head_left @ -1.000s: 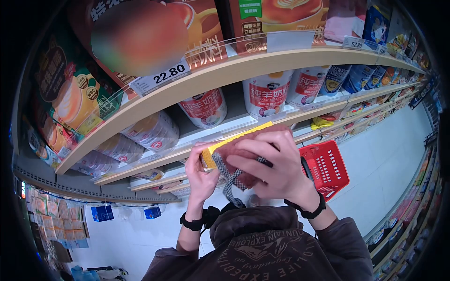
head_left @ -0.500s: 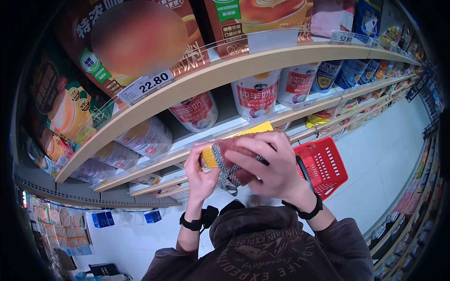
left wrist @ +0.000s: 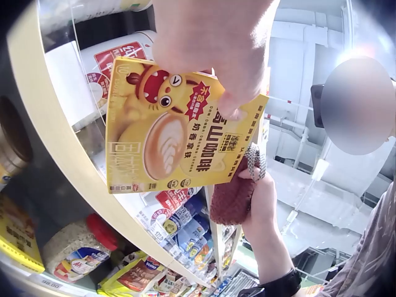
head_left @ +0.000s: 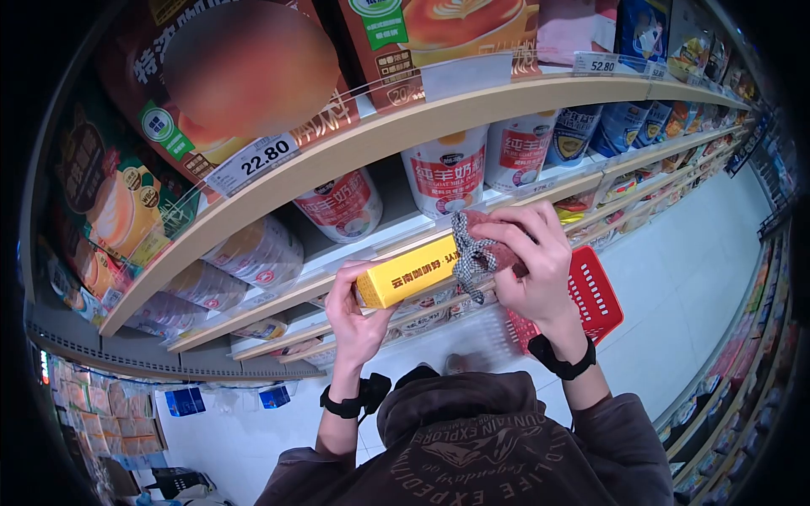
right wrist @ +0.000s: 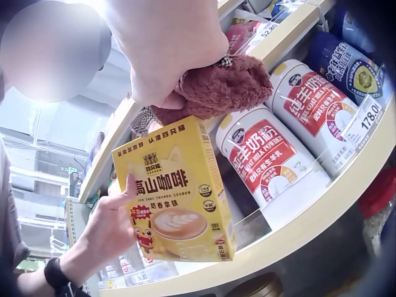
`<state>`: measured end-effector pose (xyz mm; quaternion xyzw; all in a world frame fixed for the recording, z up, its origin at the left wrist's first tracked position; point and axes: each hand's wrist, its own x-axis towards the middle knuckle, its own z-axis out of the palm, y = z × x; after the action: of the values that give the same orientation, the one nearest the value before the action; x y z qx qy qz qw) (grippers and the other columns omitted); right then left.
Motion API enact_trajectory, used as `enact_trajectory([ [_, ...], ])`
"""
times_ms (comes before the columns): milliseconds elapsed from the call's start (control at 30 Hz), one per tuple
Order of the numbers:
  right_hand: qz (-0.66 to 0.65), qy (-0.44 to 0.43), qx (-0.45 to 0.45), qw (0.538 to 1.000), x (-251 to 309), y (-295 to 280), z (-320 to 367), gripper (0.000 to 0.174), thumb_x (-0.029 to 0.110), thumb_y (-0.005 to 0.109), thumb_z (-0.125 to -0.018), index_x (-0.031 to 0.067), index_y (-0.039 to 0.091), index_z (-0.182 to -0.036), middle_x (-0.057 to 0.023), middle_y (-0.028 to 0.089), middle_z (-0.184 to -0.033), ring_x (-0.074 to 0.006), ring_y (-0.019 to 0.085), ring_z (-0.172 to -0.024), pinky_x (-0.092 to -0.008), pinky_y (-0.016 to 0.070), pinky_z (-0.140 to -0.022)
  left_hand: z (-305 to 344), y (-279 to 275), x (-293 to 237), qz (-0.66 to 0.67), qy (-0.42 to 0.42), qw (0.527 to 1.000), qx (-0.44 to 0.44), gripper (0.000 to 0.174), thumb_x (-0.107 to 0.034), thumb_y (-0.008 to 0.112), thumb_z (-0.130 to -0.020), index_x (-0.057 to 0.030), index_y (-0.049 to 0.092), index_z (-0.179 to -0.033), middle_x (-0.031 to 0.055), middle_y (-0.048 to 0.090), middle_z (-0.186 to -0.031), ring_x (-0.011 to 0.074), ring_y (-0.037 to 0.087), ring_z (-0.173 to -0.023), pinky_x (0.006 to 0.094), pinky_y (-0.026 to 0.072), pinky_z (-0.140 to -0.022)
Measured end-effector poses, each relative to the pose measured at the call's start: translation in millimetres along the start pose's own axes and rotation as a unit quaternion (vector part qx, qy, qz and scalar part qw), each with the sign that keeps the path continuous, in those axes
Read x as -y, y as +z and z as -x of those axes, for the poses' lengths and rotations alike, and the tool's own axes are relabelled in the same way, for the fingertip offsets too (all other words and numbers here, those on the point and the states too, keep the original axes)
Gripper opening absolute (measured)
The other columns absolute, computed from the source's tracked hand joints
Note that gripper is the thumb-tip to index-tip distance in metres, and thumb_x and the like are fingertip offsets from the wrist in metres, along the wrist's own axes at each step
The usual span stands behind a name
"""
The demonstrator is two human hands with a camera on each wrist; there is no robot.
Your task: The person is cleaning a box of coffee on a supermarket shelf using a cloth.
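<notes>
My left hand (head_left: 357, 310) grips one end of a yellow coffee box (head_left: 409, 277), thumb and fingers on opposite sides. In the right wrist view the front of the box (right wrist: 173, 198) shows a cup of latte and a cartoon cat. My right hand (head_left: 538, 263) holds a bunched, fluffy reddish-brown cloth (head_left: 474, 257) with black-and-white checked trim. This cloth overlaps the far end of the box in the head view. In the left wrist view the brown cloth (left wrist: 232, 203) hangs beside the box's edge.
Curved wooden shelves (head_left: 354, 139) run along in front of me. White-and-red goat milk powder tins (head_left: 447, 173) stand on the tier below the large coffee packs (head_left: 439, 51). A red shopping basket (head_left: 595, 295) is low down beyond my right hand.
My right hand has moved right with the cloth, uncovering the yellow side of the box. My left hand keeps its grip. The head view has shifted slightly along the shelf.
</notes>
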<state>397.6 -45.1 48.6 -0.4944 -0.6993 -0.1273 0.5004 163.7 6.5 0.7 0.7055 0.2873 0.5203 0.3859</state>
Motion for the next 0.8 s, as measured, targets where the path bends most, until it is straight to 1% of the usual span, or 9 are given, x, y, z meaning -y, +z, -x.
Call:
enact_trajectory([
  [133,0.034,0.008,-0.014,0.999,5.8,-1.3,2.8,0.035,0.003,0.062,-0.056,0.0096,0.068,-0.089,-0.0042,0.063,-0.095,-0.0252,0.056,-0.085,-0.0366,0.0476,-0.073,-2.2,7.6,-0.4,0.014,0.005,1.0,0.001,0.038,-0.002,0.075,-0.075,-0.0014,0.05,-0.103,0.0066,0.051,-0.103,0.0138,0.052,-0.095,0.0274,0.0424,-0.089],
  [200,0.022,-0.003,0.0,1.0,15.4,-0.6,2.7,0.039,0.006,0.064,-0.055,0.0117,0.068,-0.093,-0.0032,0.062,-0.098,-0.0246,0.055,-0.086,-0.036,0.0464,-0.074,-3.6,11.6,-0.7,0.007,0.013,1.0,-0.013,0.043,0.004,0.075,-0.067,0.0004,0.056,-0.105,0.0083,0.058,-0.097,0.0161,0.056,-0.091,0.029,0.0441,-0.085],
  [333,-0.033,-0.039,0.037,0.998,42.0,3.2,1.6,0.045,0.011,0.067,-0.055,0.0156,0.067,-0.1,0.0004,0.06,-0.104,-0.0216,0.056,-0.09,-0.0355,0.0451,-0.075,-3.4,14.1,-2.0,-0.019,0.024,0.999,0.018,0.041,0.004,0.073,-0.068,0.0012,0.057,-0.106,0.0092,0.059,-0.099,0.0166,0.056,-0.091,0.0294,0.0447,-0.085],
  [467,-0.062,-0.09,0.032,0.994,46.1,6.6,1.4,0.045,0.013,0.069,-0.056,0.0174,0.066,-0.101,0.0012,0.058,-0.108,-0.0203,0.056,-0.09,-0.0352,0.0446,-0.074,-3.6,16.4,0.4,0.033,-0.051,0.998,-0.002,0.042,0.005,0.069,-0.066,0.0018,0.058,-0.106,0.011,0.062,-0.101,0.0182,0.056,-0.09,0.0294,0.0445,-0.086],
  [533,-0.078,-0.083,0.031,0.993,36.9,5.0,3.6,0.044,0.012,0.07,-0.055,0.0186,0.067,-0.099,0.0009,0.06,-0.105,-0.0207,0.056,-0.089,-0.0354,0.0446,-0.074,-4.5,16.6,2.7,-0.022,0.032,0.999,0.021,0.043,0.004,0.069,-0.065,0.0018,0.057,-0.106,0.0109,0.062,-0.102,0.0185,0.056,-0.09,0.0295,0.0446,-0.086],
  [600,-0.052,-0.037,0.037,0.997,27.1,0.6,5.2,0.043,0.01,0.07,-0.053,0.0193,0.068,-0.095,0.0001,0.062,-0.1,-0.0213,0.056,-0.088,-0.0353,0.0445,-0.075,-1.8,14.8,3.8,-0.018,0.02,1.0,0.015,0.042,0.005,0.07,-0.066,0.0017,0.057,-0.106,0.0106,0.061,-0.102,0.0179,0.056,-0.091,0.0299,0.0448,-0.086],
  [667,-0.038,-0.029,0.028,0.998,12.7,-0.9,9.9,0.042,0.006,0.069,-0.053,0.0165,0.068,-0.094,-0.0013,0.063,-0.096,-0.0226,0.056,-0.087,-0.0349,0.045,-0.075,1.0,14.5,2.0,0.015,-0.011,1.0,-0.013,0.041,0.006,0.072,-0.066,0.0013,0.056,-0.104,0.0099,0.06,-0.101,0.0167,0.056,-0.092,0.0294,0.0446,-0.086],
  [700,-0.027,-0.021,0.021,0.999,3.3,0.3,14.4,0.042,0.005,0.067,-0.053,0.0149,0.068,-0.094,-0.0024,0.063,-0.096,-0.0234,0.056,-0.087,-0.0351,0.0456,-0.075,1.8,8.8,4.5,-0.008,-0.004,1.0,0.024,0.039,0.004,0.072,-0.074,-0.0022,0.051,-0.106,0.0056,0.051,-0.105,0.0139,0.053,-0.098,0.0287,0.0444,-0.089],
  [800,-0.03,-0.001,0.014,0.999,-11.1,-1.7,18.5,0.04,-0.001,0.062,-0.058,0.0088,0.068,-0.096,-0.0072,0.063,-0.099,-0.0266,0.056,-0.088,-0.0358,0.0468,-0.077,2.3,6.6,4.4,0.017,-0.023,1.0,-0.002,0.043,0.005,0.075,-0.067,0.0006,0.054,-0.104,0.0082,0.058,-0.101,0.0155,0.056,-0.095,0.0291,0.0435,-0.089],
])
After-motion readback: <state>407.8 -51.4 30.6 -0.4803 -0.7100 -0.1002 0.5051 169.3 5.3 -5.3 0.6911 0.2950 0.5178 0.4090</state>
